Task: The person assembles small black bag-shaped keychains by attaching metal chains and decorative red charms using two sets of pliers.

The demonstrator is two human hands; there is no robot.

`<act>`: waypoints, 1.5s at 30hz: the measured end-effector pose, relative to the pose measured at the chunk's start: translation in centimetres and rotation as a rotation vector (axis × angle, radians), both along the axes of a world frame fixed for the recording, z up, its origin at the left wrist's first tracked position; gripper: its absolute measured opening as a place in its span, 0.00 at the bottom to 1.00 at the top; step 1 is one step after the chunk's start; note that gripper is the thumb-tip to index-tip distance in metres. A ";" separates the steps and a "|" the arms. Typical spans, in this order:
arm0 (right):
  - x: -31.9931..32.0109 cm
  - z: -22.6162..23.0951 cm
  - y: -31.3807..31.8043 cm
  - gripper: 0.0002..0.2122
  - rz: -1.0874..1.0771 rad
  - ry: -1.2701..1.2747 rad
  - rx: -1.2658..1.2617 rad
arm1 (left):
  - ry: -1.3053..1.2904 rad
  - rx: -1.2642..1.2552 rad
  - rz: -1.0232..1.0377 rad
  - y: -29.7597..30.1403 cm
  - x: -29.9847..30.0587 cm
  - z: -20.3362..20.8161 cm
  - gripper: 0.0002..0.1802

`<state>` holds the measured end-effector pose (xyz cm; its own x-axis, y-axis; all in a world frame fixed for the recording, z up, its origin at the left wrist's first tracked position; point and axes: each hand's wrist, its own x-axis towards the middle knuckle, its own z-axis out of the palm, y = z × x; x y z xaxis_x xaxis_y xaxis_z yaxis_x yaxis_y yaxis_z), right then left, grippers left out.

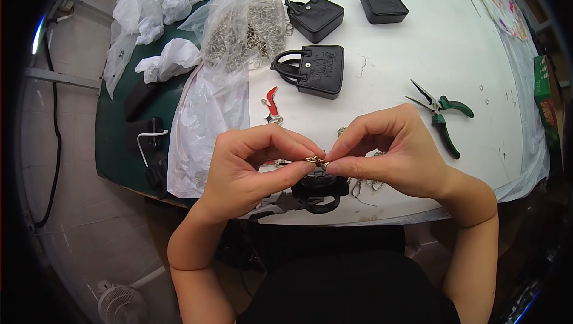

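Observation:
At the table's near edge, my left hand (253, 166) and my right hand (391, 154) meet, each pinching thumb against forefinger. Between the fingertips are small metal chain links (315, 160); their exact shape is partly hidden. Just below lies a black mini handbag (320, 191), half covered by my hands. Next to it, under my left hand, is a metal tool (280, 204) that looks like pliers. A red high-heel charm (272, 102) rests beyond my left hand. Several metal clasps and rings (357, 188) lie below my right hand.
Black mini handbags (325, 72) stand farther back on the white table (412, 55). Green-handled long-nose pliers (440, 109) lie open at right. A clear bag of metal rings (245, 28) sits back left, beside crumpled white plastic (173, 60). A fan (122, 303) stands at lower left.

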<state>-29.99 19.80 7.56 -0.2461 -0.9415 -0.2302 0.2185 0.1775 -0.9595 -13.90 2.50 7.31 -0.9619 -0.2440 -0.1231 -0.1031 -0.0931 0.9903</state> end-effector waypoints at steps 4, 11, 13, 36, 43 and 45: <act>0.2 -0.4 -0.3 0.06 -0.082 -0.100 -0.027 | 0.021 -0.056 -0.046 -0.3 0.2 0.1 0.05; 0.8 -0.5 -0.7 0.04 -0.171 -0.259 -0.127 | 0.170 0.298 0.031 0.3 -0.7 -1.0 0.06; 1.0 -0.3 -0.8 0.03 -0.176 -0.320 -0.148 | 0.150 0.352 -0.049 -0.3 -0.7 -1.2 0.09; -1.5 -1.8 -0.8 0.02 -0.216 0.109 -0.498 | 0.202 -0.889 0.173 1.9 3.7 1.0 0.15; -0.7 -1.3 -1.9 0.05 0.519 0.390 -0.276 | 0.156 -0.796 -0.047 4.4 4.5 -2.3 0.21; -0.9 -1.8 -2.0 0.05 0.470 0.369 -0.338 | 0.166 -0.707 -0.050 3.9 4.1 -1.7 0.20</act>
<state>-30.94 17.77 5.75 0.2006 -0.9728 0.1156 -0.1598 -0.1489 -0.9759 -9.81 6.40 5.65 -0.9663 -0.1662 0.1965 0.0666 0.5760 0.8147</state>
